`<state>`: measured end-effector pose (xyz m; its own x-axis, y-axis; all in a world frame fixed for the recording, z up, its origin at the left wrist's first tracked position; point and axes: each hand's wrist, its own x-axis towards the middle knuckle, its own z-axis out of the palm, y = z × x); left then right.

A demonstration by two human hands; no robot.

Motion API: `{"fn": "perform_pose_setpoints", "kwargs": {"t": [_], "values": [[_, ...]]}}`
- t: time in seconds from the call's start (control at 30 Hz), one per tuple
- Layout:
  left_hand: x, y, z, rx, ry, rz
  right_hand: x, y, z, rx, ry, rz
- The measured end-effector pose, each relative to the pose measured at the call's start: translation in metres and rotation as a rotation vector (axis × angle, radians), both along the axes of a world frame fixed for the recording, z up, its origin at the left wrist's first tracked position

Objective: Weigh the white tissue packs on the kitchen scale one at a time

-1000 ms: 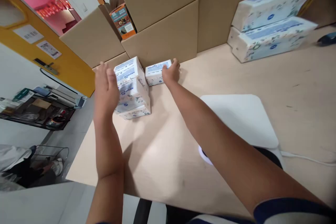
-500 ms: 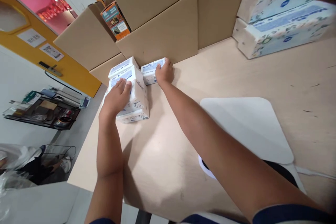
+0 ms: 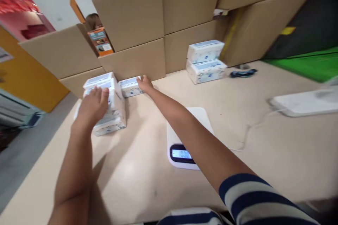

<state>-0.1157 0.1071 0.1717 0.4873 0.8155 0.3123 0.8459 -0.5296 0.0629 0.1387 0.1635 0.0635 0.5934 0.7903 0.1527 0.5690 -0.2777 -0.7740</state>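
My left hand [image 3: 91, 107] lies on top of a stack of white tissue packs [image 3: 112, 117] at the left of the beige table, its fingers curled over the top pack. A single tissue pack [image 3: 129, 88] sits against the cardboard boxes just behind the stack. The fingers of my right hand [image 3: 144, 83] rest flat on that pack's right end, the arm reaching across a white scale [image 3: 182, 137].
Stacked cardboard boxes [image 3: 137, 31] wall off the back of the table [image 3: 250, 112]. Two more tissue packs [image 3: 204, 61] are piled at the back centre, with a dark blue object [image 3: 243, 73] beside them. A white device [image 3: 306, 102] with a cable lies at the right.
The camera has pulled back and swung right, showing more of the table. Both hands stay on the tissue packs; a second ago the left hand was raised, open, beside the stack.
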Motion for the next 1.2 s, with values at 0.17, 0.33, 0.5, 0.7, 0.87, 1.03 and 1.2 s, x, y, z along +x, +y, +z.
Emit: {"fn": "perform_pose_setpoints", "kwargs": {"t": [0.17, 0.33, 0.5, 0.7, 0.87, 1.03, 1.2], "values": [[-0.010, -0.037, 0.018, 0.140, -0.252, -0.387, 0.093, -0.104, 0.000, -0.061, -0.422, 0.053], [0.053, -0.099, -0.018, -0.107, -0.402, -0.757, 0.176, -0.208, -0.003, -0.377, -0.651, -0.023], [0.143, -0.097, -0.107, -0.741, -0.439, -0.774, 0.216, -0.216, -0.004, -0.600, -0.720, -0.079], [0.137, -0.072, -0.174, -0.850, -0.602, -0.606, 0.227, -0.220, -0.026, -0.624, -0.713, -0.097], [0.139, -0.073, -0.170, -0.905, -0.711, -0.605, 0.245, -0.232, -0.025, -0.597, -0.754, -0.024], [0.142, -0.072, -0.169, -0.931, -0.779, -0.568, 0.263, -0.215, -0.012, -0.569, -0.734, -0.009], [0.138, -0.075, -0.167, -0.929, -0.786, -0.573, 0.263, -0.199, -0.011, -0.527, -0.706, -0.051]]}}
